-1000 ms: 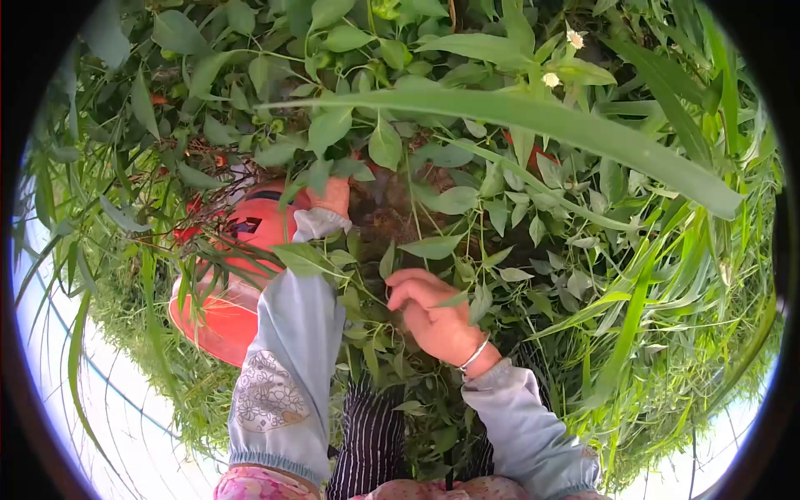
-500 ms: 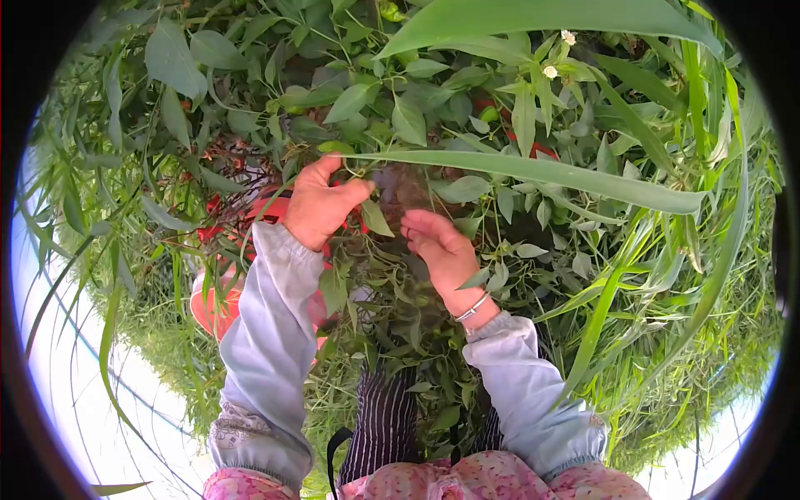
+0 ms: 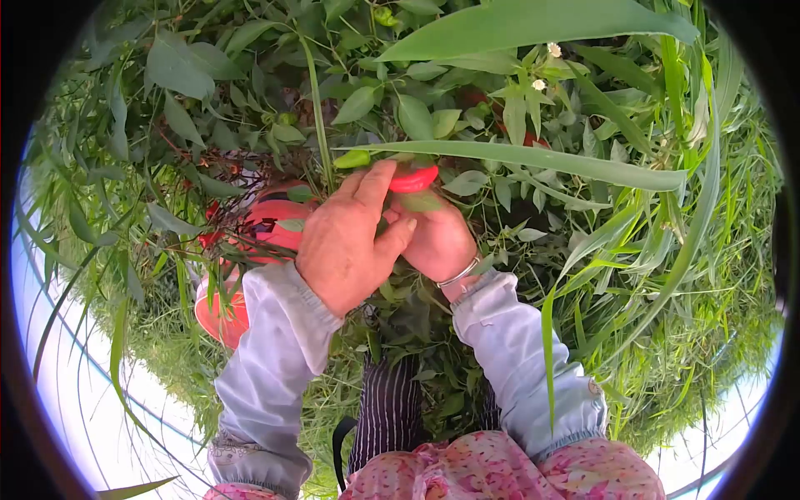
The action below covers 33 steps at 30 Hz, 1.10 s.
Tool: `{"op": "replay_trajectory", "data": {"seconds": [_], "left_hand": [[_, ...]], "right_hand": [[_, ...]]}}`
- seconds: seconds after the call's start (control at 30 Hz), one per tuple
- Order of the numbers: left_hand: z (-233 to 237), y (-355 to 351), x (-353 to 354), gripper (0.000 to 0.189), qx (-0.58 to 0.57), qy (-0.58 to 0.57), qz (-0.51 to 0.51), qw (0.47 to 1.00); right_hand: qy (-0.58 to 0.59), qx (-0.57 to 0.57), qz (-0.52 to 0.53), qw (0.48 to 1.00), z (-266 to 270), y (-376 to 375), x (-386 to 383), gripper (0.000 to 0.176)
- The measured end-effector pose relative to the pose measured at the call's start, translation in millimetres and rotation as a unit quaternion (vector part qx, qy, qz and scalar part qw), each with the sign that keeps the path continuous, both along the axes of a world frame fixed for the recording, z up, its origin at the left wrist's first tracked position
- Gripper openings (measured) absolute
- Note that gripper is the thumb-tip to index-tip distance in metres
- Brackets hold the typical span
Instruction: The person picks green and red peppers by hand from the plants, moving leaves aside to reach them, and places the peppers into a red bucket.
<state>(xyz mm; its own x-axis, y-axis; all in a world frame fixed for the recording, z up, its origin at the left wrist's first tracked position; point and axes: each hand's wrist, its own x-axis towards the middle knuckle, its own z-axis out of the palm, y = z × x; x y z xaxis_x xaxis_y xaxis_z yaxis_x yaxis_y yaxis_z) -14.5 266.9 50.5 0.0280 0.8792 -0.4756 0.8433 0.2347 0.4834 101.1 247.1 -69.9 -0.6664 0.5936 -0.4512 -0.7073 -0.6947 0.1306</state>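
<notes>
Dense green foliage fills the head view: a leafy chilli bush point(image 3: 417, 117) crossed by a long flat grass blade point(image 3: 533, 157), with pale ground at the lower edges. Half a second ago the two hands were apart among the leaves. Now they meet, touching, just under the blade.

A glossy red chilli pepper point(image 3: 414, 177), not visible earlier, shows at their fingertips. The right hand point(image 3: 437, 242), with a silver bangle point(image 3: 460, 271) at its wrist, is curled and pinches the pepper from below. The left hand point(image 3: 346, 246) shows its back, fingers stretched together up to the pepper's left end and thumb against the right hand. Whether it grips cannot be told.

A small green chilli pepper point(image 3: 352, 158) hangs just beside the left fingertips. An orange-red plastic bucket point(image 3: 267, 229) sits behind the left wrist.
</notes>
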Motion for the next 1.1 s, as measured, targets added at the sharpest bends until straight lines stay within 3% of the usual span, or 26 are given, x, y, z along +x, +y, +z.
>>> {"op": "replay_trajectory", "data": {"seconds": [0.07,0.2,0.23,0.37,0.47,0.5,0.6,0.63,0.77,0.83,1.0,1.03,1.1], "left_hand": [[9,-14,1,0.061,0.134,0.142,-0.077,0.978],[0,-65,12,0.067,0.043,0.016,0.088,0.995],[-4,-75,15,0.061,0.092,0.050,0.055,0.993],[-12,-106,20,0.046,0.093,0.057,0.142,0.984],[-19,-127,16,0.041,0.063,0.075,0.004,0.995],[-24,-133,15,0.037,0.079,0.065,0.034,0.994],[-31,-153,-3,0.031,0.009,0.180,0.006,0.984],[-35,-161,-11,0.025,-0.075,0.201,-0.008,0.977],[-45,-154,-23,0.027,-0.267,0.245,-0.082,0.929],[-22,-131,-14,0.028,-0.050,0.304,-0.135,0.942],[3,-90,17,0.028,0.135,0.112,0.011,0.984],[-3,-82,19,0.023,0.161,0.108,-0.012,0.981],[-27,-81,27,0.021,0.087,0.120,-0.013,0.989]], "right_hand": [[0.006,-0.039,0.011,0.999,10,5,0,0.034],[0.015,-0.053,0.016,0.998,14,7,6,0.039],[0.004,-0.057,0.002,0.998,11,6,6,0.043],[0.068,-0.078,-0.058,0.993,7,7,11,0.046],[0.148,-0.096,-0.081,0.981,0,12,17,0.049],[0.154,-0.106,-0.090,0.978,1,13,20,0.049],[0.154,-0.110,-0.112,0.975,4,13,22,0.044],[0.138,-0.104,-0.110,0.979,10,15,23,0.043],[0.074,-0.081,-0.089,0.990,9,12,26,0.038],[0.045,-0.104,-0.077,0.991,10,12,30,0.036],[0.033,-0.035,-0.066,0.997,9,17,33,0.040],[0.039,-0.042,-0.066,0.996,11,18,33,0.041],[0.047,-0.055,-0.073,0.995,11,19,34,0.043]]}}
